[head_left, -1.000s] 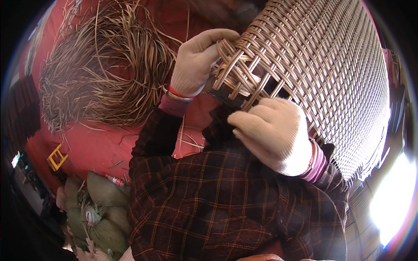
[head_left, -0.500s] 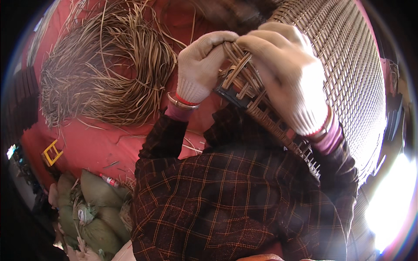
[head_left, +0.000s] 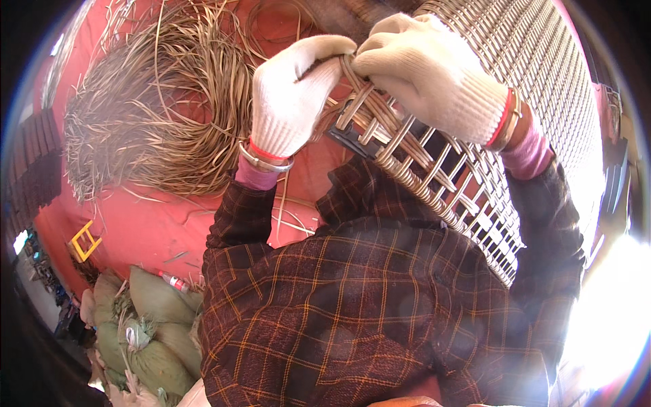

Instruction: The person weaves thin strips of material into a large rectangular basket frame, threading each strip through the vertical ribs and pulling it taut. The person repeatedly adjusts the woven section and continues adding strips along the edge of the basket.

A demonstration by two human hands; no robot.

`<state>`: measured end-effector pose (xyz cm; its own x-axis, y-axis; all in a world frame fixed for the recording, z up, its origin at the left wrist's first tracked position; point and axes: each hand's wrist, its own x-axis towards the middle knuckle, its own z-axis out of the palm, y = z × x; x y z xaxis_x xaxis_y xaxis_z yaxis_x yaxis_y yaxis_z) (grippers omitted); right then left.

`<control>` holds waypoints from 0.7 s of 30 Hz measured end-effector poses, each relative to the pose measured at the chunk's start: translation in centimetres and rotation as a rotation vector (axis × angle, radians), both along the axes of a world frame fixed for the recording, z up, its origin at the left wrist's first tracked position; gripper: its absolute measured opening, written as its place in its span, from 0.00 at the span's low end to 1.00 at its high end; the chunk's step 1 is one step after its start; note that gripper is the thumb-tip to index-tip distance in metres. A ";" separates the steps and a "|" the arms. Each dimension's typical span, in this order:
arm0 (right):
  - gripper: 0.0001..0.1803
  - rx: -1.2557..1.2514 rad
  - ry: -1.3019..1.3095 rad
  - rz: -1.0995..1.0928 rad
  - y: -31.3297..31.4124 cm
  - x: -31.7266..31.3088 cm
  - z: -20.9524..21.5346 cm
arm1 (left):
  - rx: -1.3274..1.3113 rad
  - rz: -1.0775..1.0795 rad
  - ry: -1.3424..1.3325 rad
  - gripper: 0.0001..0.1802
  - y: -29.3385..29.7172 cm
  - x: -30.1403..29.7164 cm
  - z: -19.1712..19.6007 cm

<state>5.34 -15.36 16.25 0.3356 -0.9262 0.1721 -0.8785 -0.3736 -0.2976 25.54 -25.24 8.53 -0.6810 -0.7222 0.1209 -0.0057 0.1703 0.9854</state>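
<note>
Both my hands wear white knitted gloves with red cuffs. They meet at the near-left corner of a brown wicker piece [head_left: 536, 95], where several flat strands [head_left: 380, 112] come together. My left hand [head_left: 291, 91] pinches the strand ends between thumb and fingers. Close beside it, my right hand [head_left: 434, 78] is closed on the same strands, its fingertips curled toward the left hand. Below the right hand, the piece's side is an open lattice [head_left: 468, 193] with gaps. A dark frame bar [head_left: 351, 144] shows under the corner. The fingertips partly hide the strand ends.
A big heap of loose tan strips [head_left: 227, 146] lies left on a red sheet [head_left: 163, 227]. Nearer are a yellow plastic frame [head_left: 85, 241], stuffed green sacks [head_left: 159, 298] and a small bottle [head_left: 175, 281]. Glaring light fills the lower right.
Both hands have shifted slightly left and up, still at the strands. My right hand has turned, uncovering more of the open lattice beneath it.
</note>
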 end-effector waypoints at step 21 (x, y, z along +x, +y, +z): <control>0.12 0.358 -0.354 -0.306 -2.1 -0.2 -0.2 | 0.549 -0.294 -0.084 0.24 -2.3 0.6 -0.5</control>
